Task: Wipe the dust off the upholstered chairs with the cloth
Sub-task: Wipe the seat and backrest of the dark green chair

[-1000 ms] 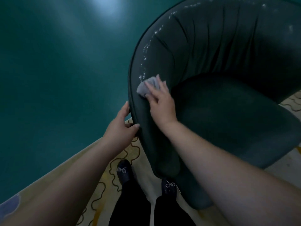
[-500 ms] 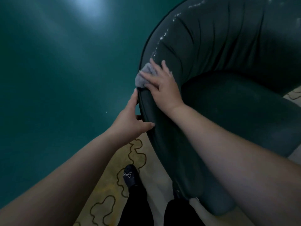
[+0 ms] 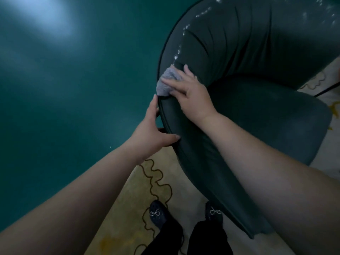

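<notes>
The right hand (image 3: pixel 191 92) lies flat on the cloth (image 3: pixel 165 81), fingers straight and slightly spread, pressing the grey wad against the top edge of the chair (image 3: pixel 257 52) where the curved back runs down into the arm. The cloth sits right on the piped rim, part of it bulging out past the outer edge. The left hand (image 3: pixel 152 131) steadies the chair just below, thumb hooked over the rim onto the inner face and fingers reaching round the outside, where they are mostly hidden; it grips the edge and holds nothing else. A line of pale specks (image 3: pixel 179 48), dust by the look of it, runs up the rim from just beyond the cloth toward the top of the back, and more flecks show at the far upper right. So the step in hand looks to be the wipe along the rim, with the stretch above the cloth not yet done. The next move likely calls for sliding the cloth upward along that speckled line, keeping flat pressure so the wad does not roll off the narrow edge, while the left hand braces the chair against the push. The seat (image 3: pixel 266 111) lies dark below, and whether it carries dust cannot be told. The person's shoes (image 3: pixel 156 214) stand on a patterned carpet (image 3: pixel 128 208).
</notes>
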Available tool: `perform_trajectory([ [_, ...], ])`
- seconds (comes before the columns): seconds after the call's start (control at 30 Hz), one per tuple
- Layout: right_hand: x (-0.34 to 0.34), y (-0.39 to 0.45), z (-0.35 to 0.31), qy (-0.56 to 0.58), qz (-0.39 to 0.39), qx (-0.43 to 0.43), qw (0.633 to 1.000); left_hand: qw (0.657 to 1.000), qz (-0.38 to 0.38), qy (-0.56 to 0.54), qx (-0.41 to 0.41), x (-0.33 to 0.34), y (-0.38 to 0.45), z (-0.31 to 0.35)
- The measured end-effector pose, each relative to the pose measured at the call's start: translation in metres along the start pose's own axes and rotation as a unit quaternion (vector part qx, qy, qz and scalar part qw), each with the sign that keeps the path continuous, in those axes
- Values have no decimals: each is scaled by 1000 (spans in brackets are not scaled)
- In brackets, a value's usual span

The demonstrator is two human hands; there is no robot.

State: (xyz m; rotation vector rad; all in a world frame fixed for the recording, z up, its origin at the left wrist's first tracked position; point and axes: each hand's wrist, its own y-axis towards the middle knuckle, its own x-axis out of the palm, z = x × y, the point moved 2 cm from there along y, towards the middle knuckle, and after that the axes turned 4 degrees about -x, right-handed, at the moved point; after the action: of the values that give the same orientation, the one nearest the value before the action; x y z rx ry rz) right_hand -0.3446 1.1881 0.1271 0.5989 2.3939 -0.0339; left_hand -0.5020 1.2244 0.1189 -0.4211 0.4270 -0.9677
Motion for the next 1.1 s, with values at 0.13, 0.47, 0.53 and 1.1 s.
perform_trajectory([
  [0.13,0,-66,1,52,24,26,998,999,-24,-25,7,-2,4,-6],
  [0.47,1,61,7,-68,48,12,996,1000,-8,-25,8,-9,17,-3],
  [0.53,-2,62,9,-41,46,18,998,1000,-1,-18,10,-12,26,2],
  [1.1,-19,89,33,-14,66,-8,998,1000,-21,16,-11,-39,82,43],
])
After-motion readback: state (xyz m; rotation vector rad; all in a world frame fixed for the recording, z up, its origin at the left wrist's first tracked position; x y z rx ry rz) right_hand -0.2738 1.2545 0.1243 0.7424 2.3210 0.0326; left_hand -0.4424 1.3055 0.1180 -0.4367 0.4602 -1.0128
